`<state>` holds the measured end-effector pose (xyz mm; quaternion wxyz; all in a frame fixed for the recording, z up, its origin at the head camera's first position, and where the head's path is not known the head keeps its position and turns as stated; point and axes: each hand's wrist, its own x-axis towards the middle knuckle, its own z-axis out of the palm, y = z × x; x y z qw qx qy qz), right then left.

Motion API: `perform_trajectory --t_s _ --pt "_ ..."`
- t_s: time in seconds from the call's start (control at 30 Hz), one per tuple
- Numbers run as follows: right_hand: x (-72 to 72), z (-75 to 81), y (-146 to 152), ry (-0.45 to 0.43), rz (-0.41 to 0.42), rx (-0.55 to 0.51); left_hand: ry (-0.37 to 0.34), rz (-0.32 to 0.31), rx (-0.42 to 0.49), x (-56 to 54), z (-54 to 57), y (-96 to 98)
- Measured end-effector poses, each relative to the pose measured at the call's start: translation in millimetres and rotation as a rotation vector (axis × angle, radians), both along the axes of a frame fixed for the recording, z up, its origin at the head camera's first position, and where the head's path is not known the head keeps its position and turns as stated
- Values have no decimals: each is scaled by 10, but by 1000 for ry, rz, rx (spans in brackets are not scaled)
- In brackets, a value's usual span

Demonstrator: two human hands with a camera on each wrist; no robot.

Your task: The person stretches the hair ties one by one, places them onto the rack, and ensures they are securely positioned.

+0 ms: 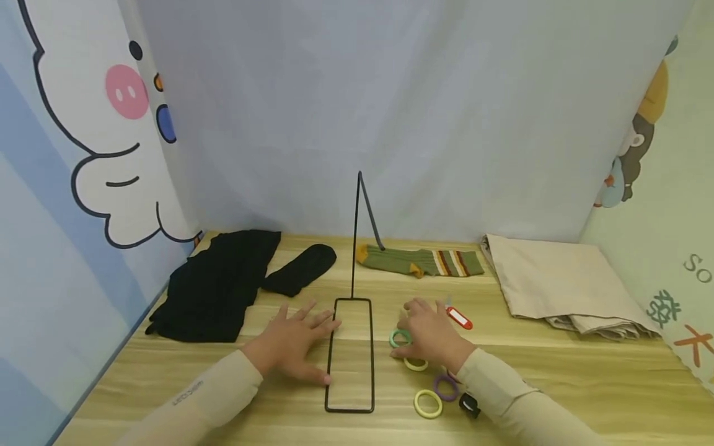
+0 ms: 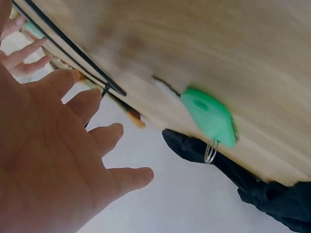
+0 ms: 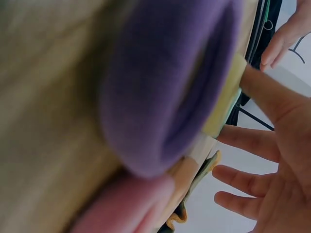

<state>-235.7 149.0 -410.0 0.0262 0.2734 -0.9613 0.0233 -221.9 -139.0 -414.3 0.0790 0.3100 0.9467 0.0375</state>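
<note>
Beneath the right hand (image 1: 431,333) lies a green ring (image 1: 392,339).

A booth-like nook, in what building cannot be told: a wood-grain tabletop (image 1: 301,427) is boxed in by a plain greyish backdrop (image 1: 413,124) at twelve o'clock, a blue-and-white cartoon wall (image 1: 50,248) at ten, a pale-green cartoon wall (image 1: 641,241) at two.
</note>
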Motion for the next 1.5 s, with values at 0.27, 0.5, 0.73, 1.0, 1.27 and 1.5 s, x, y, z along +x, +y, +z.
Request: perform_trajectory --t_s 0.27,0.5,0.73,1.0,1.27,1.5 --pt "-9 29 -10 -12 31 -38 -16 4 -69 16 17 58" --pt "58 166 9 99 56 -114 -27 8 -95 3 16 102" --pt "279 493 20 375 169 -279 -33 23 -125 19 30 95" --pt "587 948 -46 680 385 -497 -35 29 -127 36 63 83" --pt "864 1467 -222 989 532 -693 -47 25 -149 25 53 101" --pt "620 1779 -380 1023 504 -695 -49 21 -140 13 34 120"
